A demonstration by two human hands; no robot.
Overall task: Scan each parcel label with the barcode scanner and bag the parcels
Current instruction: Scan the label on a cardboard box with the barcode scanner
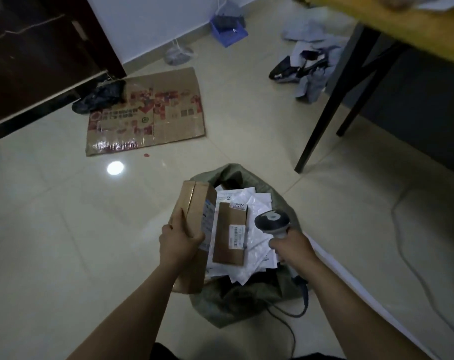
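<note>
My left hand (177,241) grips a brown cardboard parcel (197,209) by its near edge, tilted on its side over the open grey-green sack (246,294); a white label runs along its right face. My right hand (289,246) holds the grey barcode scanner (272,220) by its handle, head pointing away over the sack, its cable trailing down to the floor. Inside the sack lie a smaller brown box (231,245) with a barcode label and several white mailer bags (257,237).
A flattened printed cardboard sheet (148,113) lies on the tiled floor ahead. A dark table leg (322,118) stands at the right under a yellow tabletop. Grey and black bags (306,66) are strewn behind it. A dark door (39,53) is at the left.
</note>
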